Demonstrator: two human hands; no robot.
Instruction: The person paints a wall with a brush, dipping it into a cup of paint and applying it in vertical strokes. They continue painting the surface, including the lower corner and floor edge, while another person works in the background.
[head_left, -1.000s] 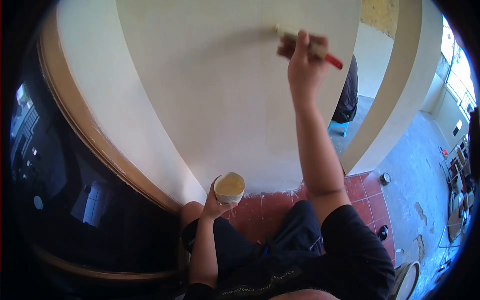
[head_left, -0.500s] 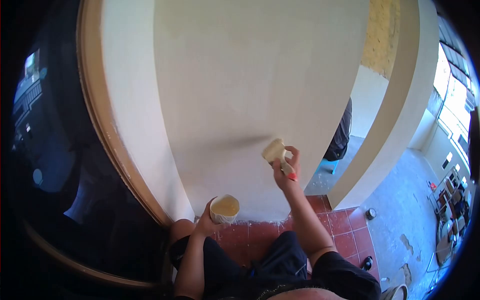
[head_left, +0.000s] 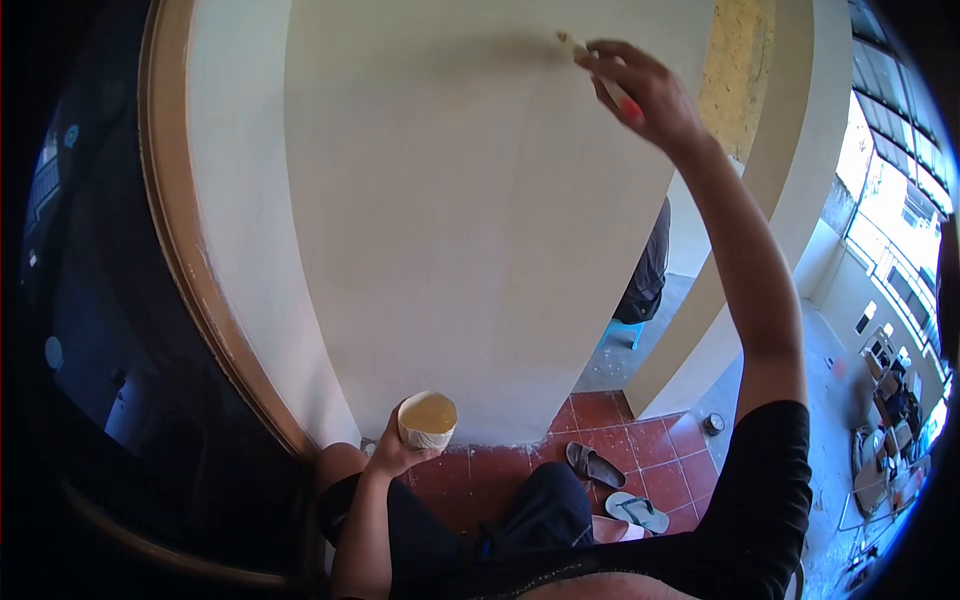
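Note:
My right hand (head_left: 645, 95) is raised high and closed around a paintbrush (head_left: 573, 46), its bristles pointing left at the upper part of the cream wall (head_left: 470, 220). A red patch shows at the handle's lower end. Low on the left, my left hand (head_left: 390, 452) wraps around a pale paint cup (head_left: 428, 436), held upright over my lap. Yellowish cream paint (head_left: 428, 411) fills much of the cup. A soft shadow falls on the wall left of the brush.
Brown door trim (head_left: 175, 210) and dark glass stand at left. Sandals (head_left: 637, 512) lie on the red tiles (head_left: 610, 415). A dark bag (head_left: 648, 270) rests on a blue stool (head_left: 627, 332) behind the wall's right edge. Clutter (head_left: 890, 410) stands far right, beyond a small can (head_left: 713, 424).
My right hand has swept the brush from low on the wall up to its top. The cup stays low in my left hand. Sandals hidden earlier now show on the tiles.

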